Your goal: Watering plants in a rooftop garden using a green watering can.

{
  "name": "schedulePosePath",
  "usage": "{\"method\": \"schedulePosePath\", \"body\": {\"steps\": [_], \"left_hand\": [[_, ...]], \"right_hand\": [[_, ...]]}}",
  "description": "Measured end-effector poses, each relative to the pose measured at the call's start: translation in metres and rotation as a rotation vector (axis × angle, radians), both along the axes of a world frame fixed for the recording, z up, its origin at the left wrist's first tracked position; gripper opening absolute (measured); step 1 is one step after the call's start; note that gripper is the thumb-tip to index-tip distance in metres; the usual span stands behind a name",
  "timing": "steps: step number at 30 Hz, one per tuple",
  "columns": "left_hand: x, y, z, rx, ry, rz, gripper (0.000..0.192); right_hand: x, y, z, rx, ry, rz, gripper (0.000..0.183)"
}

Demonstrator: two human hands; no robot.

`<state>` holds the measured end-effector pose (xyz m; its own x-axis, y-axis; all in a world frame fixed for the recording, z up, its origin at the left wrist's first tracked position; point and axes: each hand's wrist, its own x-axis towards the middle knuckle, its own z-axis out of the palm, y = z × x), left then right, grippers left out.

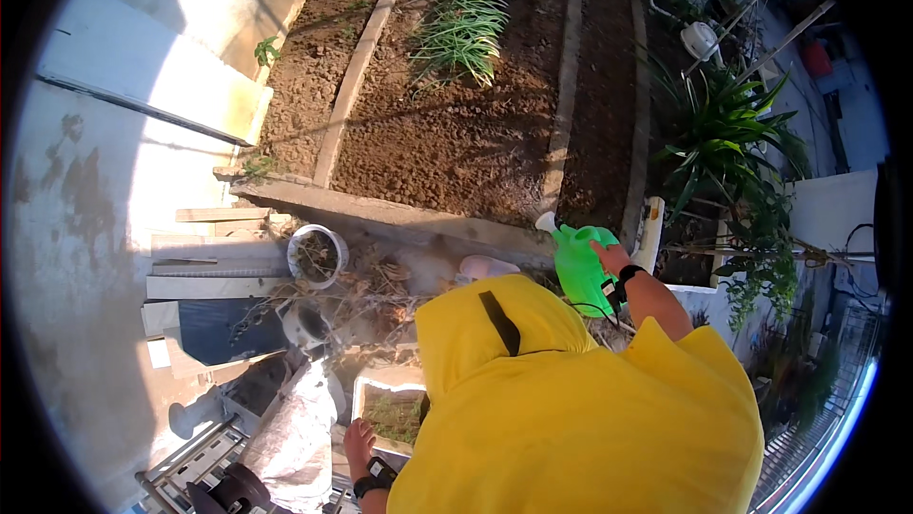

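Observation:
My right hand (610,257) grips the top handle of a green plastic watering can (579,273). The can's white sprinkler head (546,221) points over the near edge of a brown soil bed (456,150), where faint spray seems to show. Green onion plants (467,22) grow in a row farther up that bed. My left hand (359,438) hangs low beside a white-rimmed planter box (360,400) and seems to hold nothing; its fingers look loosely curled. Each wrist wears a black band with a small device.
Concrete dividers (367,57) separate the beds, with a low concrete curb (399,216) in front. A white bucket (342,257), dry stalks (385,286), stacked boards (214,288) and a pale sack (296,435) stand at left. Leafy plants (724,143) crowd the right side.

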<state>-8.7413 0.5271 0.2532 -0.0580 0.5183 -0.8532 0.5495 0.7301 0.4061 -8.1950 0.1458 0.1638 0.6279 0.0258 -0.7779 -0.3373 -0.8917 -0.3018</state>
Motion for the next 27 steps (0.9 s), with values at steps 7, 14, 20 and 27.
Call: {"method": "schedulePosePath", "body": {"steps": [7,14,20,27], "left_hand": [[-0.029,-0.004,-0.017,-0.037,-0.066,0.044,0.032],[-0.045,-0.033,-0.018,0.0,-0.046,0.121,0.029],[-0.058,-0.062,-0.015,-0.049,-0.074,0.271,0.029],[-0.076,-0.119,-0.008,-0.01,-0.134,0.256,0.03]], "right_hand": [[-0.002,-0.005,-0.019,-0.024,-0.03,0.142,0.062],[0.012,0.022,-0.022,-0.074,0.001,0.319,0.066],[0.029,0.05,-0.051,-0.007,-0.095,0.48,0.063],[0.056,0.122,-0.038,0.012,-0.001,0.643,0.073]]}}
